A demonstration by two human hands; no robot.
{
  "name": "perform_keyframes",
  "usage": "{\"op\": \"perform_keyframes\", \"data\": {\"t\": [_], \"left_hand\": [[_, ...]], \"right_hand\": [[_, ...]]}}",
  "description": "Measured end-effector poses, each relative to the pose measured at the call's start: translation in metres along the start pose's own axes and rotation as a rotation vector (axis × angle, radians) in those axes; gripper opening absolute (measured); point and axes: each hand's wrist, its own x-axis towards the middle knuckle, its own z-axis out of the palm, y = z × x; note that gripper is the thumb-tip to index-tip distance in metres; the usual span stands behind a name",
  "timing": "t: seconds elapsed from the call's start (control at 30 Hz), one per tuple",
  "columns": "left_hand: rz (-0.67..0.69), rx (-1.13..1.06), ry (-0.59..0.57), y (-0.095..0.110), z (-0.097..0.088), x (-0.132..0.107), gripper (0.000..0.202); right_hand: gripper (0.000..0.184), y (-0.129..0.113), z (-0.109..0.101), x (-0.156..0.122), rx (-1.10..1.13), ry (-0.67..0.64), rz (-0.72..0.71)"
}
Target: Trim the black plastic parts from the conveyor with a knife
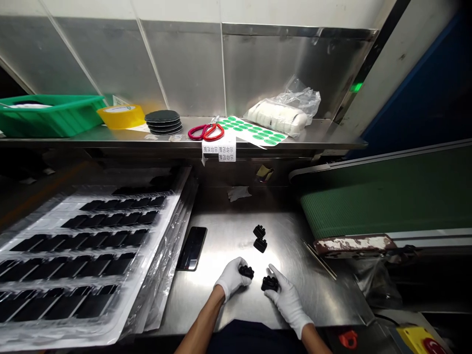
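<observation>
Two white-gloved hands low on the shiny counter (228, 236). Left hand (230, 280) fingers pinching a small black part (246, 271). Right hand (287, 300) fingers pinching another black part (270, 283). Two more black parts (259, 238) just beyond.

Two small black parts (246, 271) (270, 283) on steel, gloved fingers (275, 270) touching

- The steel table (236, 236) is bare between the phone (191, 248) and the conveyor belt (383, 201).
- Two loose black parts (259, 238) lie in the middle of this space.
- Stacked trays (84, 255) block the left side.
</observation>
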Motion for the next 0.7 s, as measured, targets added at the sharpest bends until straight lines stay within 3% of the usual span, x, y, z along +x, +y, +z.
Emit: {"op": "perform_keyframes", "data": {"t": [0.13, 0.33, 0.53, 0.7], "left_hand": [[0.112, 0.162, -0.015, 0.001, 0.013, -0.004, 0.023], [0.133, 0.358, -0.009, 0.005, 0.022, 0.002, 0.025], [0.199, 0.103, 0.019, -0.006, 0.000, 0.004, 0.036], [0.209, -0.099, 0.123, -0.021, -0.022, 0.032, 0.056]], "right_hand": [[0.059, 0.001, -0.007, 0.006, 0.041, 0.022, 0.031], [0.056, -0.004, -0.006, 0.007, 0.044, -0.022, 0.042], [0.052, -0.010, -0.010, 0.032, 0.036, 0.044, 0.071], [0.082, -0.023, -0.007, 0.086, -0.051, 0.090, 0.047]]}}
